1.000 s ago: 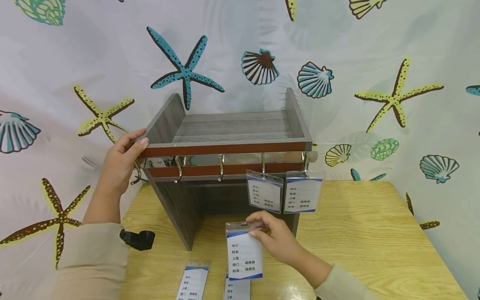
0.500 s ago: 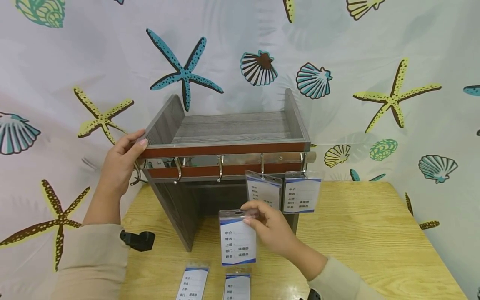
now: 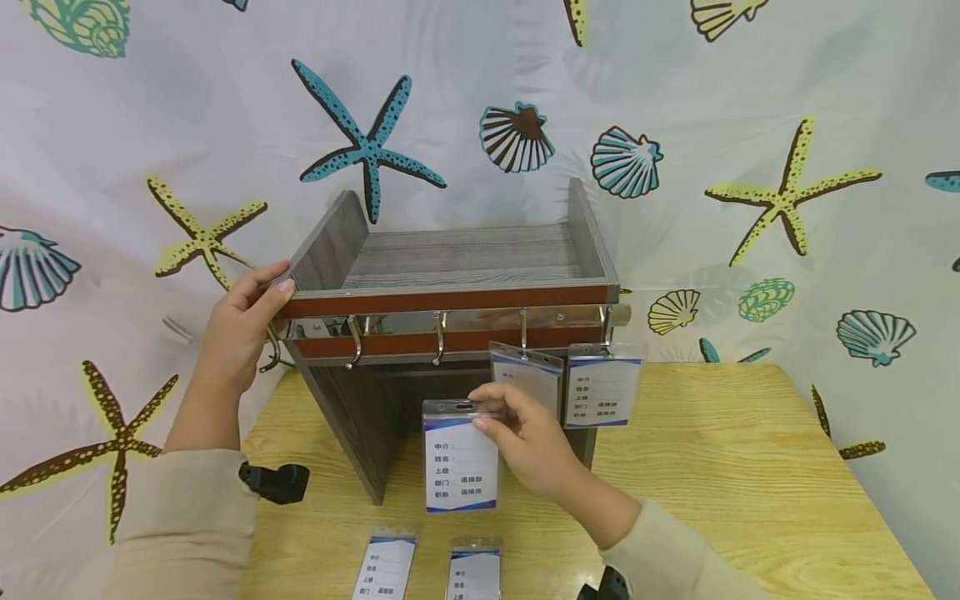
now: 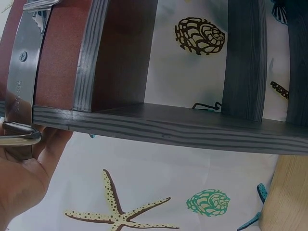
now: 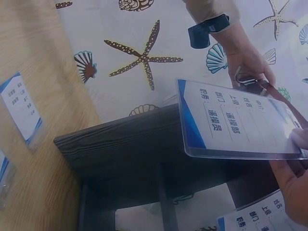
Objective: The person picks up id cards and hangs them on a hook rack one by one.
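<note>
My right hand (image 3: 528, 442) pinches a clear plastic ID badge holder (image 3: 461, 467) by its top right corner, thumb in front. The badge hangs upright, printed side toward me, in front of the shelf's lower opening. In the right wrist view the same badge (image 5: 231, 122) spans the middle. My left hand (image 3: 238, 333) grips the left front corner of a grey wooden shelf (image 3: 465, 250). Along its front runs a metal rail with several hooks (image 3: 439, 337). Two badges hang from the right-hand hooks: a tilted badge (image 3: 517, 371), partly behind my right hand, and a straighter badge (image 3: 604, 392).
On the wood-grain table (image 3: 735, 467) lie a left badge (image 3: 386, 571) and a right badge (image 3: 476, 573), both cut off by the head view's lower edge. Behind the shelf hangs a cloth (image 3: 465, 50) printed with starfish and shells.
My right hand has lifted the badge up and to the left, toward the hook rail. More of the right badge on the table shows now. The left hand stays on the shelf corner.
</note>
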Demonstrator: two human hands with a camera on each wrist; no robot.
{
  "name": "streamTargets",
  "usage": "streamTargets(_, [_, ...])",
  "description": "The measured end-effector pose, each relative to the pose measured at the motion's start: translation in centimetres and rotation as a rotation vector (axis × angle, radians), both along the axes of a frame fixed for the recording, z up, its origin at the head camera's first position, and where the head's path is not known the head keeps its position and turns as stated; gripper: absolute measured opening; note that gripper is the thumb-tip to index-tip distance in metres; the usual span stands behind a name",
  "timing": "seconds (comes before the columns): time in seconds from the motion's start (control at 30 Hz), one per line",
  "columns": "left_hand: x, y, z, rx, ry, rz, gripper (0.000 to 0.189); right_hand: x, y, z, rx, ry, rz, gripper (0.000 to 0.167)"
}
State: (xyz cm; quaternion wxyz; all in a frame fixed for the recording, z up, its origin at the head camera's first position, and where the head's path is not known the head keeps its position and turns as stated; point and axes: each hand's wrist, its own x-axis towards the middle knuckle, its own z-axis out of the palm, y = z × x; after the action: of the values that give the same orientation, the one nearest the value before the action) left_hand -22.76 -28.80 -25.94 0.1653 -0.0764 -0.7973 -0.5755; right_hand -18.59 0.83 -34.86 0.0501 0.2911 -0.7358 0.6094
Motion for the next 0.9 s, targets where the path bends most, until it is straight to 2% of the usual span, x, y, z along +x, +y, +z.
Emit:
streamTargets(0.3, [0.0, 0.0, 0.0, 0.007, 0.025, -0.014, 0.05, -0.3, -0.8, 0.9, -0.024, 0.039, 0.003, 0.021])
streamTargets(0.63, [0.0, 0.0, 0.0, 0.06, 0.021, -0.029, 0.05, -1.0, -1.3, 1.7, -0.028, 0.093, 0.017, 0.022])
streamTargets(0.9, [0.0, -0.1, -0.1, 0.067, 0.027, -0.038, 0.05, -1.4, -1.8, 2.5, -0.037, 0.121, 0.024, 0.022])
